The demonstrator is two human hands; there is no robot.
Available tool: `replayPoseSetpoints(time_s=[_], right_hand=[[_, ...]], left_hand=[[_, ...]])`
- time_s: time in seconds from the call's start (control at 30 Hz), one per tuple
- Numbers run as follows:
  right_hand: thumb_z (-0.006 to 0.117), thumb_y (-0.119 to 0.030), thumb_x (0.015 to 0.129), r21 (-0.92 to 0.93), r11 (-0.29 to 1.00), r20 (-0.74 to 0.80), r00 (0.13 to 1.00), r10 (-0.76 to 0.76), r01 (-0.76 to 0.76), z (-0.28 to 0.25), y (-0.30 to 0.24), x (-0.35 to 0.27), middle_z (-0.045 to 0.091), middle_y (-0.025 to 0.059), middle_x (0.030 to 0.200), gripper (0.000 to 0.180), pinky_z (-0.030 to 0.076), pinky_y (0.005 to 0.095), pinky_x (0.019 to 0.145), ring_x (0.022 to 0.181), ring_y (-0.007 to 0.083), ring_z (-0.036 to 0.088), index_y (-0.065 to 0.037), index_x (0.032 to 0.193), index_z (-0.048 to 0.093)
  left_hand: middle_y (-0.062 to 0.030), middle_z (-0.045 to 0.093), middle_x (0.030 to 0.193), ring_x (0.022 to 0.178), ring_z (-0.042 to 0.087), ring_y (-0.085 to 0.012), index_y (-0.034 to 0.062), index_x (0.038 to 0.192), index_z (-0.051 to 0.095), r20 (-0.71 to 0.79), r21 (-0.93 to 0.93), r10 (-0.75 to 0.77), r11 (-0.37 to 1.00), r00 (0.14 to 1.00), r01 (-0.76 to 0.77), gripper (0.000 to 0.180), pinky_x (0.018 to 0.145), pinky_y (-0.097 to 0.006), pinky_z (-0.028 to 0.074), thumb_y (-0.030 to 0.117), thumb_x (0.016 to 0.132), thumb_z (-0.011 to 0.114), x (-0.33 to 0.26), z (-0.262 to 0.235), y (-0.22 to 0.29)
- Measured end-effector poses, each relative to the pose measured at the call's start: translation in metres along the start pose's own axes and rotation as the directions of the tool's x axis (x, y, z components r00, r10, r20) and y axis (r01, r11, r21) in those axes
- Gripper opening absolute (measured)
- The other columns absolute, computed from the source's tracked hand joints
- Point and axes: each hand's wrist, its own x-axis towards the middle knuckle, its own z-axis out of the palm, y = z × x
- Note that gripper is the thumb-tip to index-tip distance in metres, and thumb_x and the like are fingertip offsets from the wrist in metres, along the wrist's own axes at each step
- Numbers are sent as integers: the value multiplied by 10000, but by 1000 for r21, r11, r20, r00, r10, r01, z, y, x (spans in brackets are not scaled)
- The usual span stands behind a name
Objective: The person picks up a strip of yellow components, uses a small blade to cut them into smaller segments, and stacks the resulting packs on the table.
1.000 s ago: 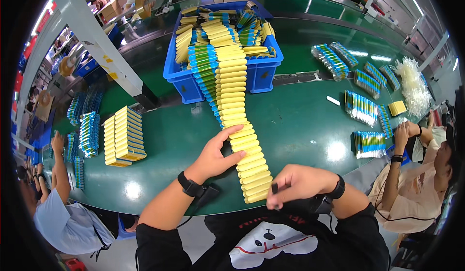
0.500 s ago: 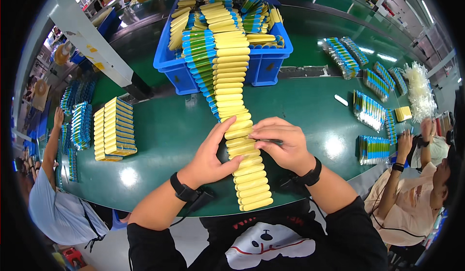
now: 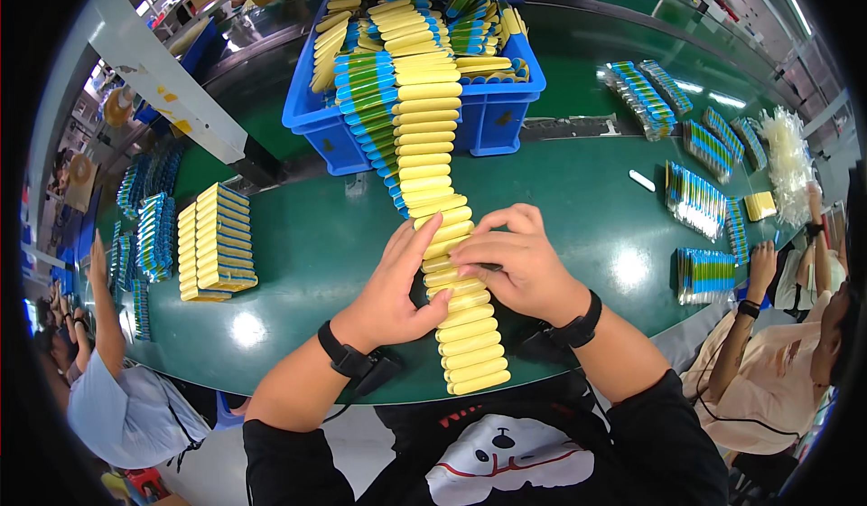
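A long overlapping row of flat yellow round-ended strips [image 3: 470, 336] runs from the blue crate [image 3: 325, 135] down to the table's near edge. Blue and green faces show along its upper left side. My left hand [image 3: 393, 280] lies against the row's left side, thumb and index finger apart and touching the strips; its other fingers are partly hidden. From the right, my right hand [image 3: 519, 267] bends over the middle of the row, fingertips pinched together at the strips. Something thin and dark shows between those fingers, too little to name.
More strips fill the crate. At left stand a stacked block of yellow strips [image 3: 217, 244] and a metal post [image 3: 181, 81]. Bundled blue-green packs [image 3: 704, 276], clear plastic sleeves [image 3: 787, 163] and a small white piece [image 3: 642, 180] lie at right. People work on both sides.
My right hand has shifted slightly left and further over the row, and the thin dark thing in its fingers shows less. My left hand stays nearly in place.
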Motion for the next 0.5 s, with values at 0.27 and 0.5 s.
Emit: replayPoseSetpoints(time_s=[0.27, 0.5], right_hand=[[725, -125, 904, 431, 870, -94, 947, 307, -239, -16, 7, -12, 698, 18, 1010, 115, 454, 309, 877, 943, 169, 621, -71, 1005, 731], [650, -157, 987, 871, 373, 87, 849, 521, -318, -23, 12, -14, 663, 36, 1090, 186, 489, 270, 821, 929, 107, 589, 0, 1059, 717]], left_hand=[[-269, 419, 1471, 1373, 352, -461, -34, 1527, 307, 60, 277, 38, 960, 998, -53, 807, 1166, -487, 274, 186, 824, 637, 0, -7, 9], [-227, 503, 1395, 1313, 418, -419, -20, 1484, 408, 137, 528, 24, 844, 990, -93, 768, 1109, -493, 335, 375, 865, 636, 3, -13, 19]])
